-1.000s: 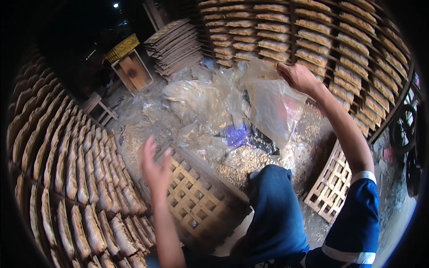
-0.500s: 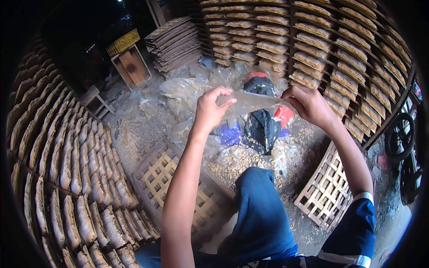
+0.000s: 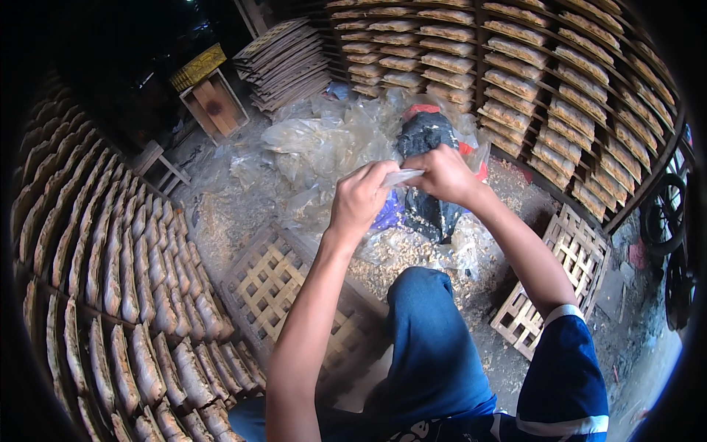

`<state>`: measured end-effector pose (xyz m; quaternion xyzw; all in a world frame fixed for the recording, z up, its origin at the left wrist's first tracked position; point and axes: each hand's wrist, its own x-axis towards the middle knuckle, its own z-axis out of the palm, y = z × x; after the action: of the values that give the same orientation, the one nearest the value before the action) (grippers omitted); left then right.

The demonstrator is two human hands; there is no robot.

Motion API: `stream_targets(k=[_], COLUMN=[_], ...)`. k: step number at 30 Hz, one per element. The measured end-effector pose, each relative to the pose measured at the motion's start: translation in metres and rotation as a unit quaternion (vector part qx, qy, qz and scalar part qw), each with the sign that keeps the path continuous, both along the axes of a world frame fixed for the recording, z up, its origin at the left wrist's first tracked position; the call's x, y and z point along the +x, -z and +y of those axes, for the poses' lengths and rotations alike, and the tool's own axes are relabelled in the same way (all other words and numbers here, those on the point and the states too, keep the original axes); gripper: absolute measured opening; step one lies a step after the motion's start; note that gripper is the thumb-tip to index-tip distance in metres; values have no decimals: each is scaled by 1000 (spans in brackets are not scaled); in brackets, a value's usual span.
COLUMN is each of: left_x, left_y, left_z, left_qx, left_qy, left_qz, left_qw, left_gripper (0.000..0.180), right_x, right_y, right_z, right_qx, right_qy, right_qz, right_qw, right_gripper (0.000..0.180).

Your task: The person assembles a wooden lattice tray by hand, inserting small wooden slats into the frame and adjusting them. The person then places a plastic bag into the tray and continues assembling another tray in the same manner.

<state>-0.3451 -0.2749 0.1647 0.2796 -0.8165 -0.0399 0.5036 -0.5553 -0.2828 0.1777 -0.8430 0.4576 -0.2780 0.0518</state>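
Observation:
A strip of clear plastic film (image 3: 402, 177) is stretched between my two hands in the middle of the view. My left hand (image 3: 358, 197) pinches one end, thumb and fingers closed. My right hand (image 3: 445, 174) is closed round the other end, close to the left one; its fingertips are partly hidden. Behind and below the hands lies a black plastic bag (image 3: 426, 131) strewn with pale crumbs, with red plastic (image 3: 420, 110) and purple plastic (image 3: 390, 212) beside it. Crumpled clear plastic (image 3: 309, 141) is heaped to the left of the bag.
Woven bamboo trays lie on the floor at left (image 3: 259, 289) and right (image 3: 563, 269). Racks of filled trays rise along the left (image 3: 132, 272) and far right (image 3: 508, 88). Further back are stacked flat trays (image 3: 287, 62), a yellow crate (image 3: 197, 66) and a wooden stool (image 3: 160, 166).
My hands have come closer together; the right moved left and the left shifted slightly right and down. The film between them is now a short, bunched strip.

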Motion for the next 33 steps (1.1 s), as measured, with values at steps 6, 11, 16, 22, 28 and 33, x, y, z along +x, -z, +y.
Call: stream_targets(k=[6,11,16,22,28,33], left_x=[33,44,52,40,45,65], left_y=[16,31,12,4,4,-8], left_z=[-5,-17,-15,-4,3,5], left_qx=[7,46,74,110,81,113], left_qy=[-30,-85,-34,-15,-10,-96], left_qz=[10,54,71,42,19,31], left_qw=[999,994,994,993,996,988], left_gripper=[30,19,24,23,23,23], right_x=[-72,-160,-211,-68,8,-70], right_y=[35,64,84,-23,-20,38], right_z=[4,20,45,42,-1,-42], right_qx=[-18,87,79,-109,-145,-102], right_qy=[96,151,233,80,-70,47], right_qz=[63,55,159,52,123,105], right_qw=[993,983,956,989,979,988], right_gripper=[31,24,48,69,43,18])
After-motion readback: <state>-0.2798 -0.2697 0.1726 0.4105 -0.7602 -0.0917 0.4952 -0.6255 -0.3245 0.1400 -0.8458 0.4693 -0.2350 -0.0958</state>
